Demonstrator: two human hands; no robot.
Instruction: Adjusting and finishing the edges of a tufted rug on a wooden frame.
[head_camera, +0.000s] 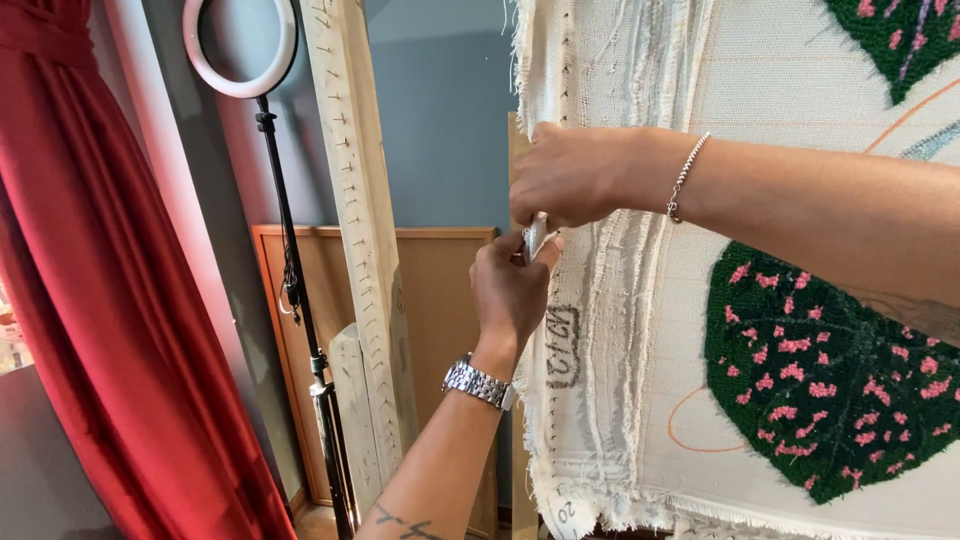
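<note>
A small pale tool (535, 238) stands nearly upright, its long axis vertical, at the frayed left edge of the stretched cloth (620, 330). The left hand (512, 290) pinches it from below; the right hand (572, 175) closes around its top from above. Left of that edge is open room before the leaning wooden plank (362, 220) and the lamp stand (298, 300).

Small metal tool (535, 238) mostly hidden between left hand (512, 290) and right hand (572, 176).
</note>
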